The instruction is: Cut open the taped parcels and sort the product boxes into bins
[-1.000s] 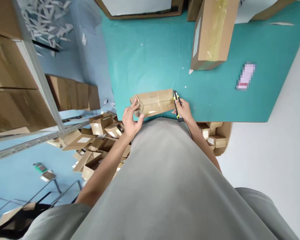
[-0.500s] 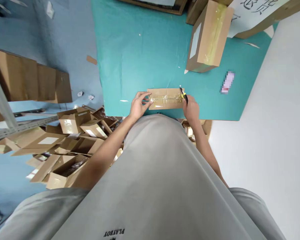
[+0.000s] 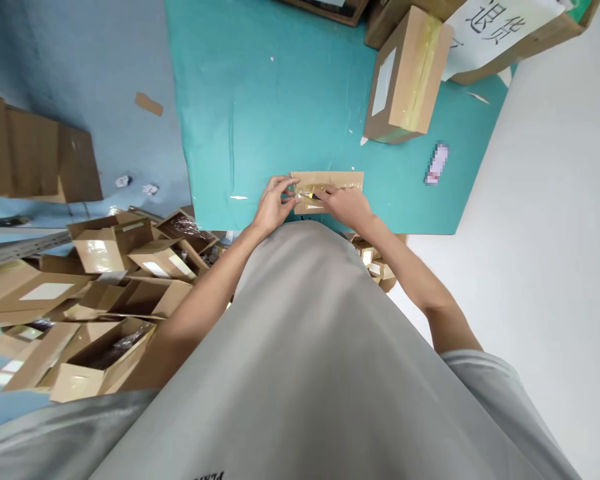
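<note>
Room: a blue floor [image 3: 105,40] is running along the left of a green table [image 3: 220,133], whose near edge is meeting the person's grey shirt [image 3: 300,333].
Right grip [image 3: 351,207]: is holding a cutter [image 3: 309,196], fingers bent over it; only the yellow and dark front part is showing.
Left grip [image 3: 273,205]: is resting at the left end of a small box [image 3: 325,178], thumb and fingers parted, probably steadying it; how firmly it is pressing, I cannot tell.
Small box: is lying crosswise near the table's front edge, presumably so that both arms are working within easy range.
Clear tape [image 3: 356,186]: is running lengthwise along the small box's top, likely why the cutter is being held low there.
Big box [image 3: 403,87]: is standing farther back to the right, taped and labelled, apparently leaving elbow room.
Pale item [image 3: 437,165]: is lying beyond the right grip, too blurred to name.
Paper sign [image 3: 500,30]: is covering a carton's side at the far right, perhaps marking it.
Used cartons [image 3: 113,250]: are lying heaped on the left, many gaping, seemingly kept off the table.
</note>
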Demonstrator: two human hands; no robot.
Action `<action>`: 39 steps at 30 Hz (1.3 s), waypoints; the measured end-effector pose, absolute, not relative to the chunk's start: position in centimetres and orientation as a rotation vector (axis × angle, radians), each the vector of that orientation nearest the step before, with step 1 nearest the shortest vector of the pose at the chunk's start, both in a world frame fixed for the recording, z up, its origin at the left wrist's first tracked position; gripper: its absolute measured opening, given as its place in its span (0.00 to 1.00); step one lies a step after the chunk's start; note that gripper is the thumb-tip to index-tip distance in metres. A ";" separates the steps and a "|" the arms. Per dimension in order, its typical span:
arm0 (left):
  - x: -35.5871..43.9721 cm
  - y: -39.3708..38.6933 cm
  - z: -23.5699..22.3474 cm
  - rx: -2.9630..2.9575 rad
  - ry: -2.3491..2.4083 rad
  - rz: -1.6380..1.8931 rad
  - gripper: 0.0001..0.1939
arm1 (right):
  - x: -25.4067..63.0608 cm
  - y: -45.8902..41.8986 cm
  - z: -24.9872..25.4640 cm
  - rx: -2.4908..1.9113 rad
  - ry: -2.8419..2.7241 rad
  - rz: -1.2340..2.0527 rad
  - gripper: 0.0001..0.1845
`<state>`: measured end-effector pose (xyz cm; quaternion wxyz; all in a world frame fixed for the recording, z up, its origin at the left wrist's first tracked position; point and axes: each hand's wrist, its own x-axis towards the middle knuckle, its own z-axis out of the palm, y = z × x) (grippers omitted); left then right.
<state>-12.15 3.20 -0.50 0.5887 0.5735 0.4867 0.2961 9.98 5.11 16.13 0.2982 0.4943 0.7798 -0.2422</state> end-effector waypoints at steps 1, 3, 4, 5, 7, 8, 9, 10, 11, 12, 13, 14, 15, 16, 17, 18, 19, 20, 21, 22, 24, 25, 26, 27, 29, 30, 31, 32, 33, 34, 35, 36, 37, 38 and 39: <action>-12.1 3.2 -0.6 1.334 1.133 0.692 0.26 | 10.0 5.3 16.1 1.294 2.074 -0.633 0.27; -12.0 3.1 -0.8 1.332 1.139 0.699 0.26 | 10.0 5.8 16.1 1.269 2.078 -0.616 0.28; -11.9 3.1 -0.8 1.332 1.144 0.701 0.25 | 9.9 6.0 16.1 1.257 2.082 -0.613 0.29; -11.9 3.1 -0.9 1.333 1.150 0.704 0.25 | 9.7 6.2 16.0 1.246 2.086 -0.614 0.29; -11.8 3.0 -0.9 1.332 1.162 0.707 0.25 | 9.3 6.7 15.8 1.232 2.094 -0.627 0.28; -11.8 3.0 -0.9 1.332 1.168 0.708 0.25 | 9.1 6.8 15.6 1.232 2.099 -0.639 0.27; -11.8 2.9 -0.9 1.332 1.174 0.709 0.25 | 9.0 6.9 15.4 1.245 2.102 -0.650 0.26; -11.8 2.9 -0.9 1.332 1.179 0.711 0.25 | 8.9 7.0 15.3 1.268 2.099 -0.661 0.25; -11.7 2.9 -0.8 1.333 1.185 0.715 0.26 | 9.1 7.1 15.2 1.296 2.091 -0.675 0.25; -11.7 2.8 -0.8 1.334 1.191 0.719 0.26 | 9.5 7.0 15.3 1.326 2.080 -0.690 0.24; -11.7 2.8 -0.8 1.334 1.199 0.725 0.26 | 10.3 6.9 15.4 1.359 2.063 -0.701 0.23; -11.7 2.8 -0.8 1.331 1.209 0.733 0.26 | 11.3 6.7 15.6 1.394 2.042 -0.704 0.23; -11.6 2.7 -0.8 1.326 1.221 0.741 0.25 | 12.6 6.5 16.0 1.426 2.018 -0.701 0.24; -11.6 2.7 -0.8 1.320 1.232 0.749 0.25 | 14.1 6.2 16.5 1.455 1.994 -0.691 0.24; -11.6 2.7 -0.7 1.315 1.242 0.755 0.24 | 15.7 5.8 17.0 1.483 1.963 -0.668 0.25; -11.5 2.6 -0.7 1.311 1.250 0.758 0.24 | 17.2 5.5 17.5 1.499 1.930 -0.644 0.25; -11.4 2.6 -0.7 1.310 1.256 0.759 0.24 | 18.6 5.1 17.9 1.503 1.897 -0.619 0.25; -11.4 2.6 -0.6 1.311 1.260 0.756 0.24 | 19.8 4.8 18.3 1.499 1.868 -0.596 0.25; -11.3 2.6 -0.5 1.312 1.264 0.752 0.24 | 20.7 4.5 18.6 1.491 1.846 -0.575 0.25; -11.2 2.5 -0.5 1.312 1.268 0.748 0.24 | 21.3 4.2 18.8 1.486 1.830 -0.560 0.26; -11.3 2.4 -0.3 1.310 1.283 0.740 0.24 | 22.0 3.7 19.0 1.491 1.828 -0.563 0.27; -11.3 2.3 -0.3 1.307 1.296 0.737 0.24 | 22.2 3.4 19.2 1.508 1.835 -0.573 0.27; -11.5 2.3 -0.3 1.301 1.314 0.736 0.24 | 22.6 3.2 19.5 1.531 1.841 -0.585 0.26; -11.7 2.2 -0.3 1.294 1.339 0.736 0.24 | 23.1 2.8 19.9 1.563 1.841 -0.594 0.25; -12.4 2.0 -0.5 1.280 1.399 0.744 0.26 | 24.7 2.0 20.6 1.676 1.822 -0.599 0.23; -12.8 1.9 -0.7 1.275 1.429 0.749 0.27 | 25.7 1.5 20.7 1.764 1.811 -0.604 0.22; -13.2 1.8 -0.8 1.274 1.455 0.751 0.28 | 26.7 0.9 20.6 1.874 1.803 -0.622 0.21; -13.7 1.8 -1.0 1.275 1.477 0.752 0.29 | 27.6 0.4 20.0 2.004 1.799 -0.669 0.20; -14.1 1.8 -1.2 1.279 1.493 0.753 0.29 | 28.1 0.0 19.1 2.152 1.792 -0.754 0.20; -14.6 1.8 -1.4 1.287 1.506 0.756 0.29 | 28.3 -0.4 17.8 2.310 1.765 -0.890 0.21; -15.0 1.8 -1.6 1.296 1.521 0.761 0.29 | 28.1 -0.7 16.2 2.464 1.703 -1.078 0.22; -15.4 1.9 -1.8 1.305 1.539 0.767 0.27 | 27.4 -0.9 14.4 2.603 1.587 -1.300 0.24; -15.8 2.0 -2.0 1.314 1.561 0.771 0.26 | 26.3 -1.1 12.7 2.697 1.430 -1.522 0.25; -16.2 2.1 -2.2 1.321 1.583 0.770 0.25 | 24.9 -1.2 11.2 2.766 1.281 -1.698 0.26; -16.6 2.3 -2.3 1.326 1.603 0.765 0.24 | 23.4 -1.3 9.8 2.803 1.154 -1.841 0.26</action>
